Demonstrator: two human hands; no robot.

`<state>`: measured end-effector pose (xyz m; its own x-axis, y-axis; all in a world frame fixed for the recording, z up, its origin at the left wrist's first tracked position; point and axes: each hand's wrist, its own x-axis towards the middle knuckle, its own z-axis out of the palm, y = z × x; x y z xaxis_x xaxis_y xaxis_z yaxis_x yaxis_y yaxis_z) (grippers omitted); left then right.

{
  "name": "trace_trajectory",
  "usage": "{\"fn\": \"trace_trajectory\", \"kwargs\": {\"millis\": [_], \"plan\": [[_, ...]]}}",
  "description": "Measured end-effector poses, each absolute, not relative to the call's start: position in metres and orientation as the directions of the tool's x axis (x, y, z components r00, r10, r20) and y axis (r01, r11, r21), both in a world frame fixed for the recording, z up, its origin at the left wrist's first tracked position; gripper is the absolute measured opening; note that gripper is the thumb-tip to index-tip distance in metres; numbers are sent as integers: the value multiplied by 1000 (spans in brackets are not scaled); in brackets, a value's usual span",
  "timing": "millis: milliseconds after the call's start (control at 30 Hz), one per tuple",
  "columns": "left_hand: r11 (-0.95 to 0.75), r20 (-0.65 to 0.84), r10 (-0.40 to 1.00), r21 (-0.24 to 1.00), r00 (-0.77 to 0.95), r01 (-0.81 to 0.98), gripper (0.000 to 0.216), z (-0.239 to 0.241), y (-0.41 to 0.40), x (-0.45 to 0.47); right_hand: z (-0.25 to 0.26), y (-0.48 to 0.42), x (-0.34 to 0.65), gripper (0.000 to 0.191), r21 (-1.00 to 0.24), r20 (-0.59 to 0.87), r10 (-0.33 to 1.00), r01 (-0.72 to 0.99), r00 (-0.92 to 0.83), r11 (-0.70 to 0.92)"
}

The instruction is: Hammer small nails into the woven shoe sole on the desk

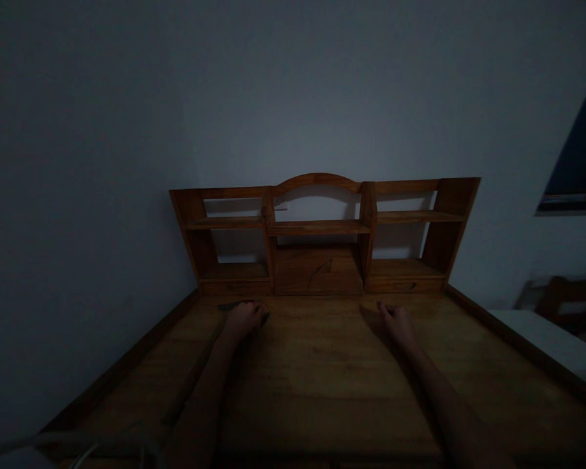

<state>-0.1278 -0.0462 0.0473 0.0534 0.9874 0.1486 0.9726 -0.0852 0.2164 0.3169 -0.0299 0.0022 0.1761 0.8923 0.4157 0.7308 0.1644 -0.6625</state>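
Note:
My left hand [245,317] is closed over the wooden desk top [312,371], left of the middle. A dark flat thing [228,305] pokes out on both sides of its fingers; the dim light hides what kind it is. On the right, my right hand [396,324] is held just over the desk with its fingers curled in, and nothing shows in it. Its shadow falls on the wood to the left. Between the two hands lies a stretch of bare wood in front of the hutch.
A wooden shelf hutch [317,227] with a centre panel [318,270] and small drawers [404,286] stands at the desk's back. Raised edges run along both sides. A white surface [549,335] and a wooden chair [573,293] are at right; a pale curved rail [78,438] is lower left.

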Motion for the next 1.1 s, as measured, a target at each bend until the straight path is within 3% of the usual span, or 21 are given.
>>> {"fn": "trace_trajectory", "kwargs": {"millis": [267, 1100], "plan": [[-75, 166, 985, 128, 53, 989, 56, 49, -47, -124, 4, -31, 318, 63, -657, 412, 895, 736, 171, 162], [3, 209, 977, 178, -40, 984, 44, 56, -53, -108, 3, -32, 315, 62, -664, 420, 891, 729, 176, 169]]}}
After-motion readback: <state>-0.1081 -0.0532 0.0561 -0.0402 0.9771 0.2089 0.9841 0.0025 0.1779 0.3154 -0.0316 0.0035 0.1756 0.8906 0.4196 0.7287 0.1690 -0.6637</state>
